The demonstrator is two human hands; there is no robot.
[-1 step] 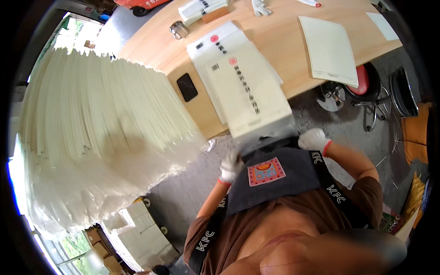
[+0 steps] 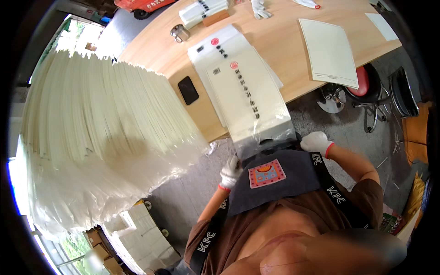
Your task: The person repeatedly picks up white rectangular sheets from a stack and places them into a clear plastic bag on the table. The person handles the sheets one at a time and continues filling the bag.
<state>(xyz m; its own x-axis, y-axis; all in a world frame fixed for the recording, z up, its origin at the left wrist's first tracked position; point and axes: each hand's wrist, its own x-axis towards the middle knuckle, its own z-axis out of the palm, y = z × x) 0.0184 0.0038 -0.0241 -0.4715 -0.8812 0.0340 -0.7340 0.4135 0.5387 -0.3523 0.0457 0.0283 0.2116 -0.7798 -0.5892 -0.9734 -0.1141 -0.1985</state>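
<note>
pulling the clear-sleeved white packet [image 2: 250, 98] off the wooden surface [image 2: 284, 41], left hand [image 2: 230, 172] and right hand [image 2: 316, 142] both in a clamped grip on its near edge, needing next, probably, an even draw toward the apron.

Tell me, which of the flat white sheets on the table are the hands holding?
The printed sheet in clear plastic, hanging over the table's near edge. The left hand and right hand grip its bottom end. The plain sheet farther right lies untouched.

Bright daylight from left, overexposed there; strong fisheye bending, dark vignette at rim; bottom edge blurred.
</note>
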